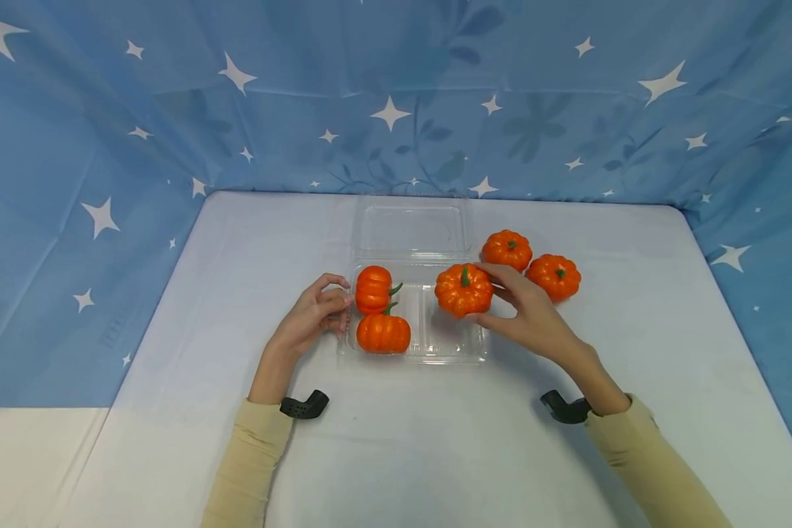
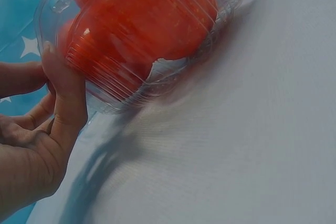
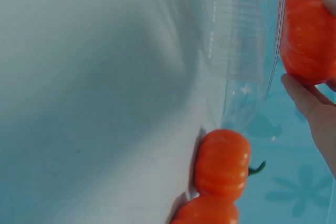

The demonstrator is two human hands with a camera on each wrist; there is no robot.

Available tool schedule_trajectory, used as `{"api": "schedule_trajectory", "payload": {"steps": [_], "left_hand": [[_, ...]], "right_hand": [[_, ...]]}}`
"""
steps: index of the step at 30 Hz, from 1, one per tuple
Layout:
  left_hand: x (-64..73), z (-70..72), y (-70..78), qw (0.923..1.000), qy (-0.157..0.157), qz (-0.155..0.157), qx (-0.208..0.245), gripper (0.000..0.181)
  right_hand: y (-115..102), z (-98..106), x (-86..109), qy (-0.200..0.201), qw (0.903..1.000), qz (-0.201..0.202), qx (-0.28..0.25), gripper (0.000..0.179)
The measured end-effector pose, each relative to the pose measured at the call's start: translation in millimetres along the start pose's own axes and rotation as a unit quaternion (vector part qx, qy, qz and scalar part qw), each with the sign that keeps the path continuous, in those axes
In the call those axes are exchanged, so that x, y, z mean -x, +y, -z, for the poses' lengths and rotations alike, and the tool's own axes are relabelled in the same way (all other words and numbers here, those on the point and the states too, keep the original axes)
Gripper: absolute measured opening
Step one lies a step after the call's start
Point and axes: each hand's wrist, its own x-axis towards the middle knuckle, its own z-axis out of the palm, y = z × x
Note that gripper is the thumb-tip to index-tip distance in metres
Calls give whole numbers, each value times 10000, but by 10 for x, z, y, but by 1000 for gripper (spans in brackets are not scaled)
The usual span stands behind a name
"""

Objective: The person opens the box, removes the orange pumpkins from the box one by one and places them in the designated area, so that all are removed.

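A clear plastic clamshell container (image 1: 446,350) lies on the table with its lid (image 1: 411,227) folded back. Two small orange pumpkins fill its left side: the rear one (image 1: 372,288) lies tipped with its stem to the right, and the front one (image 1: 383,334) touches it. My left hand (image 1: 313,312) pinches the container's left rim between thumb and fingers, as the left wrist view (image 2: 60,98) also shows. Over the right side of the container, my right hand (image 1: 524,312) grips another pumpkin (image 1: 463,292) by its right side, stem upward; the right wrist view shows this pumpkin (image 3: 307,35) above the rim.
Two more pumpkins, one farther back (image 1: 507,249) and one to its right (image 1: 554,277), sit on the white table (image 1: 435,447) beyond my right hand. A blue curtain (image 1: 343,88) with white stars hangs behind the table.
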Motion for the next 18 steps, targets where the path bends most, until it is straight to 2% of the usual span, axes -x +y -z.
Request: {"api": "schedule_trajectory", "payload": {"steps": [7,14,18], "left_hand": [[8,-9,-3,10000,18,-15,-8,25],[14,-5,4,10000,28,-45,-9,25],[18,4,2,10000,23,-44,-36,25]], "right_hand": [[126,105,144,509,9979,-395,-8,76],[222,170,227,590,9934,-946,-251,76],[262,202,270,665,9918,-1057,-265,78]]}}
